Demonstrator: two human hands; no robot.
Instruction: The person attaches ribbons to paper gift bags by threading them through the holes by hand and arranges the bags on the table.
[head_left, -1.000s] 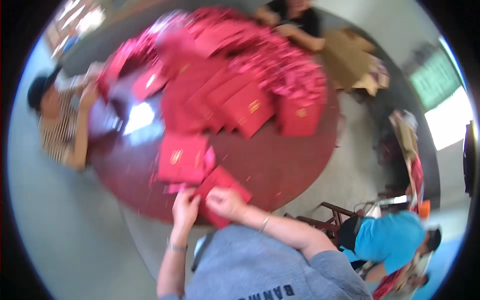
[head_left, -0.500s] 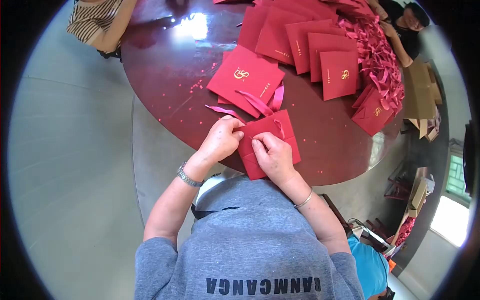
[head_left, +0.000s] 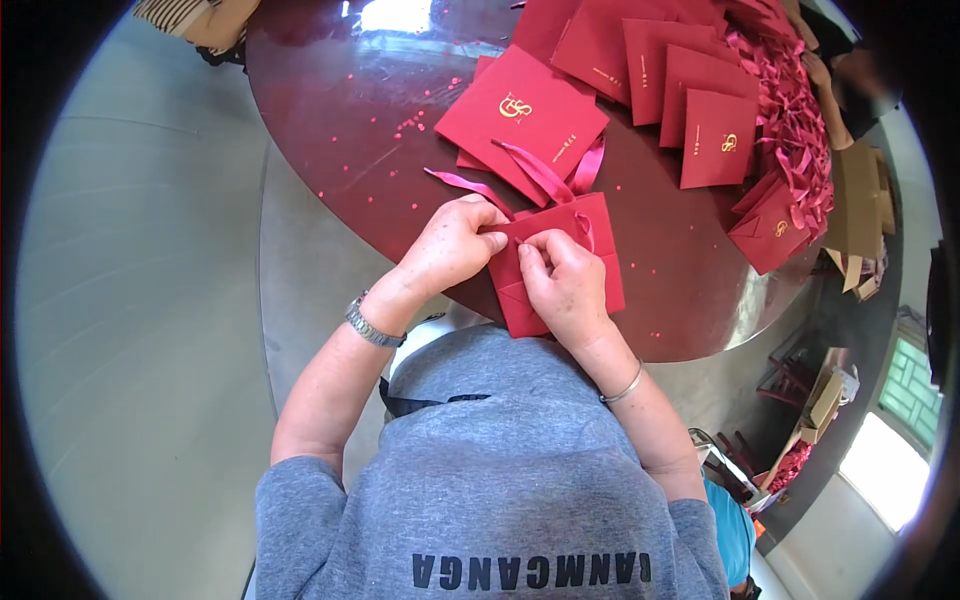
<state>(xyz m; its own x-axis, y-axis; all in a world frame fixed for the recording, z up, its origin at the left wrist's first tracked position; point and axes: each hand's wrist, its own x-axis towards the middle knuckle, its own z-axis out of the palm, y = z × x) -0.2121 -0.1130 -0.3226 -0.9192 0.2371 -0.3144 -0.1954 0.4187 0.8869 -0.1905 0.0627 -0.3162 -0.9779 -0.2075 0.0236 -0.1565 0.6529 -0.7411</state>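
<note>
A small red paper gift bag (head_left: 612, 280) with ribbon handles is held at the near edge of the table. My left hand (head_left: 455, 242) grips its top left edge, thumb in front and the fingers partly hidden behind. Against the bag's front, just below the rim, my right hand (head_left: 568, 285) pinches with thumb and forefinger; a small pink ribbon tip shows at the fingertips. One pink ribbon (head_left: 585, 232) loops on the front at the right. A loose ribbon end (head_left: 455, 181) sticks out beyond my left hand. Just behind lies a larger red bag (head_left: 520, 115) with a gold logo.
Several flat red bags (head_left: 720, 140) overlap across the far side of the dark red round table (head_left: 375, 205). Beside them is a heap of pink ribbons (head_left: 790, 120). Small red paper dots are scattered about. Other people's arms (head_left: 828, 105) show at the far edge; cardboard boxes (head_left: 855, 200) stand at right.
The view has shifted, so the table and bags sit farther right and higher. Both hands keep their hold on the bag, the right fingertips slightly nearer its rim.
</note>
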